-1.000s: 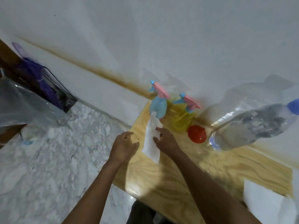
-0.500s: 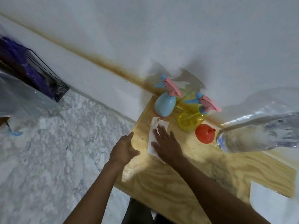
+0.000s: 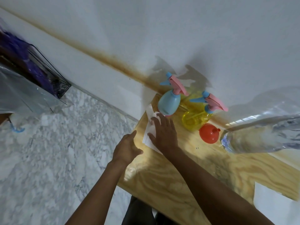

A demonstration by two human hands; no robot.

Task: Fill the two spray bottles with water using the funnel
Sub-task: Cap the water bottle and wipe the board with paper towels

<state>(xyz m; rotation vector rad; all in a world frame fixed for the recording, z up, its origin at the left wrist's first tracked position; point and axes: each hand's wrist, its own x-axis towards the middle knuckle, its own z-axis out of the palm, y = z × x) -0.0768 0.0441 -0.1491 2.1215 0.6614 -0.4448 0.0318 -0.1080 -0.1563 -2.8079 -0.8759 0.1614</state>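
Plastic, probably light, the blue spray bottle (image 3: 168,103) beyond the flat fingers (image 3: 159,120) of the right hand (image 3: 164,135) is best gripped at its neck; the left hand (image 3: 126,148) is held slack.

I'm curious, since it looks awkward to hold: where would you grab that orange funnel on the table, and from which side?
Probably by its narrow spout, pinched from above. The orange funnel seems to stand mouth-down on the wooden table, spout up, so the rim offers no edge. The yellow spray bottle crowds its far-left side.
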